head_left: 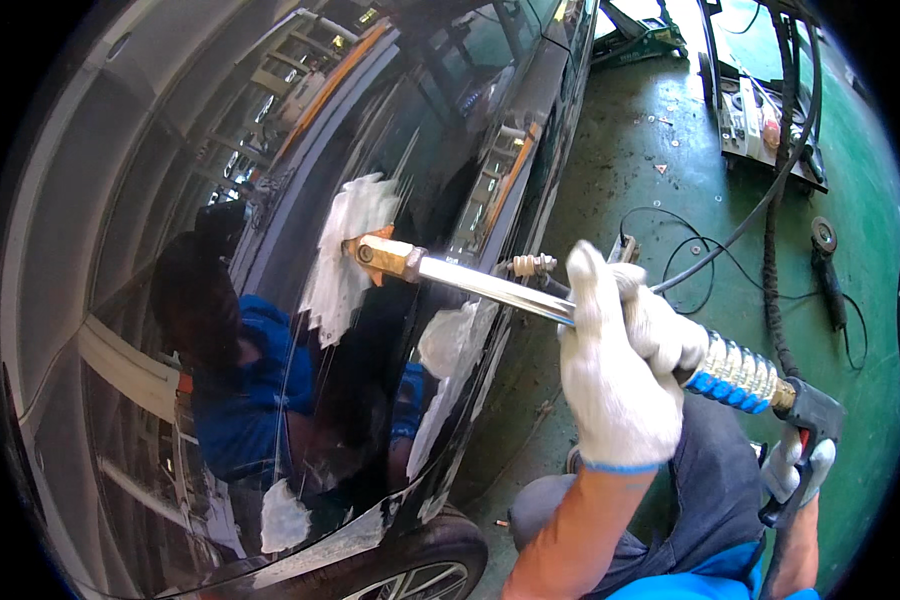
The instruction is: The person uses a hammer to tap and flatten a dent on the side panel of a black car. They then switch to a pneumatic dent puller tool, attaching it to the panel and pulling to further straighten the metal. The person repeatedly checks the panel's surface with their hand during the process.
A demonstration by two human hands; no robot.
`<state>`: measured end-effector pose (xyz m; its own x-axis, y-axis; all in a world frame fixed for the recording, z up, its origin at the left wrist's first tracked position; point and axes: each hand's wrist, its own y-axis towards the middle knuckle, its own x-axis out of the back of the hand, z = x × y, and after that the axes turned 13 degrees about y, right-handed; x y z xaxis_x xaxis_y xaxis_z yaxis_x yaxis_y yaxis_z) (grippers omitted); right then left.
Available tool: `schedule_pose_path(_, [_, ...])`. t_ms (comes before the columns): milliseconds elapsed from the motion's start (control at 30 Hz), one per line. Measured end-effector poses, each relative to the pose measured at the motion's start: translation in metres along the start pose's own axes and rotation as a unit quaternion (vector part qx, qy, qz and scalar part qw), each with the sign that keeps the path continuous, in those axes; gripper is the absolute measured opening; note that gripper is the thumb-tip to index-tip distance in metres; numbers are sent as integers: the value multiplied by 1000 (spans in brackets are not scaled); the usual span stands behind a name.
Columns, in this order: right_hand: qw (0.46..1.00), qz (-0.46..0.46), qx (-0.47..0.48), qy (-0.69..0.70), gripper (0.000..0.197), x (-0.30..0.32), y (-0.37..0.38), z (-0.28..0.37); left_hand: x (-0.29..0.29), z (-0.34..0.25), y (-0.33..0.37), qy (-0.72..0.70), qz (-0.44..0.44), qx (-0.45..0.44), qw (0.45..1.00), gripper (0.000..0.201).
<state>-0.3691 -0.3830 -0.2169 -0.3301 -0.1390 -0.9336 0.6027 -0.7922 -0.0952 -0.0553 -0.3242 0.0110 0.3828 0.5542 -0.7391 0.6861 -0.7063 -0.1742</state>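
A long metal dent-pulling tool [490,288] with a brass tip [380,255] reaches from lower right to the glossy black car panel [220,200]. Its tip touches a sanded bare-metal patch [345,250] on the panel. My left hand [620,360], in a white knit glove, is wrapped around the tool's shaft near the coiled spring section [735,370]. In a matching white glove, my right hand [795,465] grips the grey pistol handle [815,415] at the tool's rear end. More sanded patches [455,345] lie lower on the panel.
The green workshop floor [650,150] lies to the right, crossed by black cables [770,200]. A welding machine [760,110] stands at the top right, an angle grinder [828,260] lies beside the cables. The car's wheel [420,565] sits at the bottom. My knee is below the tool.
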Motion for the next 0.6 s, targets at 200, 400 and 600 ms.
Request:
schedule_pose_path(200, [792,-38,258,-552,51,-8,12,-8,15,-6,17,-178,402,-82,894,63])
schedule_pose_path(400, [992,60,-55,-96,51,-19,10,4,-18,1,-1,59,-112,-45,991,46])
schedule_pose_path(600, [981,96,-158,58,56,-9,10,-12,16,4,12,-8,127,-55,990,45])
